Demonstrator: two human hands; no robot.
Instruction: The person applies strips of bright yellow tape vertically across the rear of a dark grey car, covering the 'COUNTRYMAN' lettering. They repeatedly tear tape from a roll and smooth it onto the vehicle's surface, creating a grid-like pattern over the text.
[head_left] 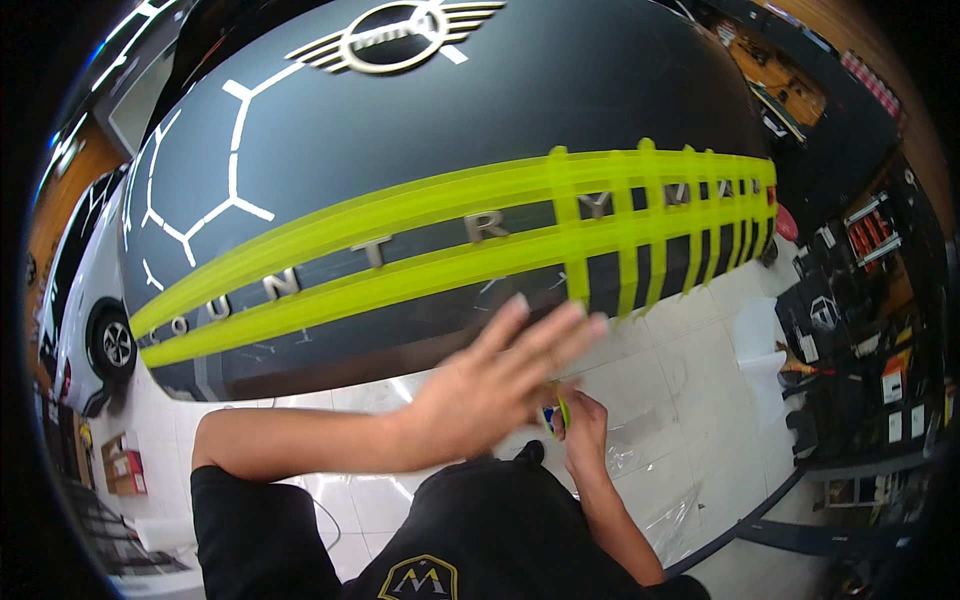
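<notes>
A dark grey car tailgate (600,90) fills the upper view, with a row of raised metallic letters (374,252) across it. Two long bands of yellow-green masking tape (350,220) run above and below the letters. Several short upright tape strips (655,230) cross them on the right side. My left hand (490,375) is just below the tailgate's lower edge, fingers stretched and apart, slightly blurred, holding nothing I can see. Lower and to the right, my right hand (585,425) is closed around a roll of yellow-green tape (557,415), partly hidden by the left hand.
A winged badge (395,38) sits at the tailgate's top. On the left stands a white car (85,310), with a cardboard box (124,465) on the tiled floor (365,500). At right are a red tool rack (873,238), dark cases and clear plastic film (675,520) on the floor.
</notes>
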